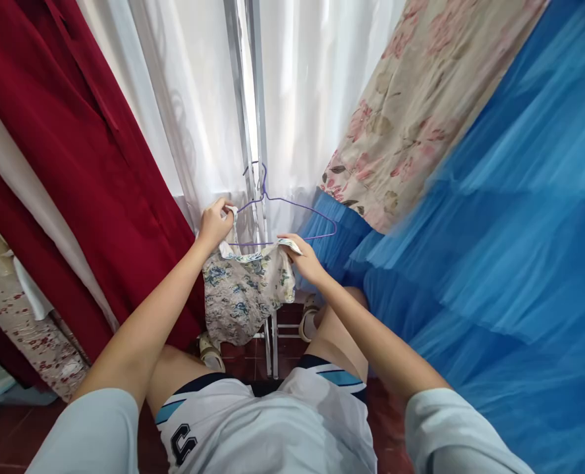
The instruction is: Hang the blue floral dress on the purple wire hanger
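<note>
A small floral garment (pixel 246 293), cream with blue and yellow flowers, hangs between my two hands. A thin purple wire hanger (pixel 292 204) has its left end inside the garment's neckline, while its right end sticks out bare past my right hand. My left hand (pixel 216 224) pinches the garment's left strap beside the hanger's left shoulder. My right hand (pixel 305 257) grips the white-edged right strap, below the hanger's bottom bar. The hanger's hook lies in front of a metal pole; whether it rests on anything I cannot tell.
Metal rack poles (pixel 253 85) stand straight ahead, with white curtains (pixel 317 79) behind. Dark red cloth (pixel 89 171) hangs at the left. On the right hang a pink-flowered fabric (pixel 396 125) and a large blue tulle skirt (pixel 495 263). Red tiles (pixel 10 434) cover the floor.
</note>
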`<state>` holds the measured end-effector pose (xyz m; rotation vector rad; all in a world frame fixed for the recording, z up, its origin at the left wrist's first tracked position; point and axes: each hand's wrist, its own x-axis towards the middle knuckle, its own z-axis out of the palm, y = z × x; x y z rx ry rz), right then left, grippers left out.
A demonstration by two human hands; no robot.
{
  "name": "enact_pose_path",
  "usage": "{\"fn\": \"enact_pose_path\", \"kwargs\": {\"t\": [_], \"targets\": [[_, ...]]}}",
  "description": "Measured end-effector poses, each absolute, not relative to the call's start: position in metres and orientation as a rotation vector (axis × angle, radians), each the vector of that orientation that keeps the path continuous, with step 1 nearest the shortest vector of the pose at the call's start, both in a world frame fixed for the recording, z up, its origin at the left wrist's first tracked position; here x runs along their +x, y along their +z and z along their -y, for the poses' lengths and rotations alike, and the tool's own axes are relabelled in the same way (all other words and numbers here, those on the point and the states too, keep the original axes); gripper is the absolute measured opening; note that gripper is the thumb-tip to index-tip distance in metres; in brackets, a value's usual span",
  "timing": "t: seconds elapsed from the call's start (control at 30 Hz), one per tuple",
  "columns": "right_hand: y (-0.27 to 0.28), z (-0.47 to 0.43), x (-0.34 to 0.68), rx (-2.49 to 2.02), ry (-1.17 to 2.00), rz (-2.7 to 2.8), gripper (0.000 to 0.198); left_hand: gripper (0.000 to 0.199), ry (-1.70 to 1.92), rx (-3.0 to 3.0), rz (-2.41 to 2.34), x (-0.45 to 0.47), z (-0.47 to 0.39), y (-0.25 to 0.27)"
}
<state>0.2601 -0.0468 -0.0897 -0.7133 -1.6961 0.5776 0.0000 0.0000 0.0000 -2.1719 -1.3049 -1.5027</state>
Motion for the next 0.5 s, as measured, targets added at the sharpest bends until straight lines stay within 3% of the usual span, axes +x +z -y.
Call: {"fn": "enact_pose_path", "kwargs": {"t": [0.13,0.3,0.4,0.5], "targets": [[-0.099,0.047,0.302,-0.826,0.325,1.354,0.023,0.013,-1.524,-2.131,1.346,-0.008,-0.003,-0.001],[-0.072,0.021,0.341,-1.000,0.094,1.103,0.021,0.014,-1.530,-2.170,1.360,-0.008,-0.002,-0.002],[-0.047,0.003,0.344,-0.991,0.213,1.153,0.016,0.014,-1.519,-2.180,1.363,-0.009,0.000,-0.002],[-0.033,-0.005,0.346,-0.975,0.569,1.118,0.013,0.021,-1.478,-2.167,1.432,-0.016,0.003,-0.006]]}}
